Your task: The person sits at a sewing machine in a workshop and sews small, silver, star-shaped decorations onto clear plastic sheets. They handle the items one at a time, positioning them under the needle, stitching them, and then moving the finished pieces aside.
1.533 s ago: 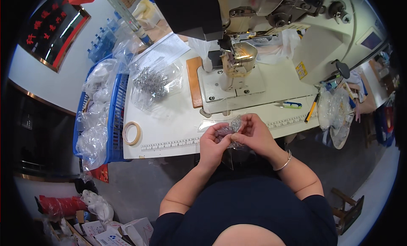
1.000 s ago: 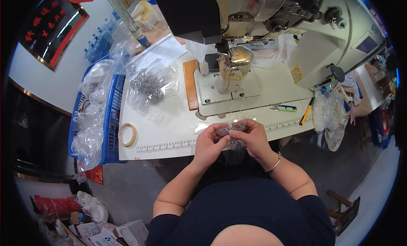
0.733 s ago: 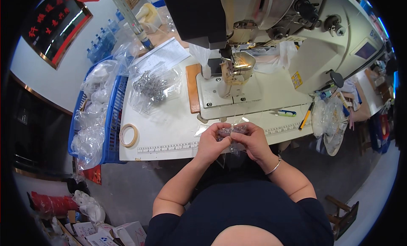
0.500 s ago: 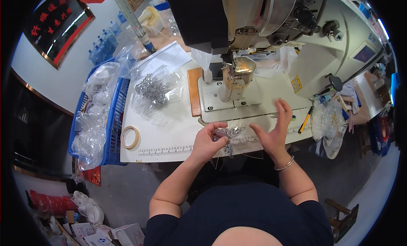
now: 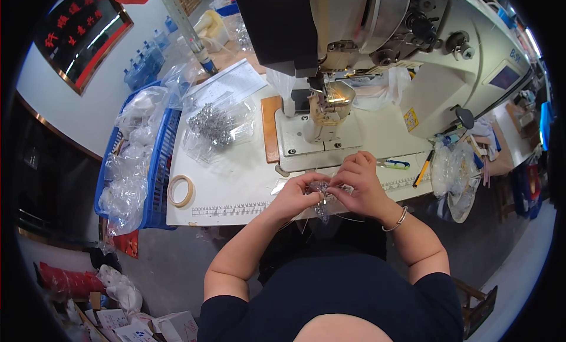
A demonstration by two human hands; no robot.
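Note:
Near the front edge of the sewing table, my left hand pinches a small silvery, sparkling ornament. My right hand has its fingers closed at the ornament's right side, touching it. Both hands cover most of the piece, and only its lower part shows between them. A few thin threads or wires stick out below it. Just beyond my hands rises the sewing machine's post, standing on its metal bed plate.
A clear bag of silvery pieces lies left, by a tape roll and a blue crate of plastic bags. A brown block borders the bed plate. To the right are a green-handled cutter and a yellow pen.
My right hand has come left and inward from an open, raised position, and its fingers have closed at the ornament. The green-handled cutter behind it now shows. My left hand keeps its hold.

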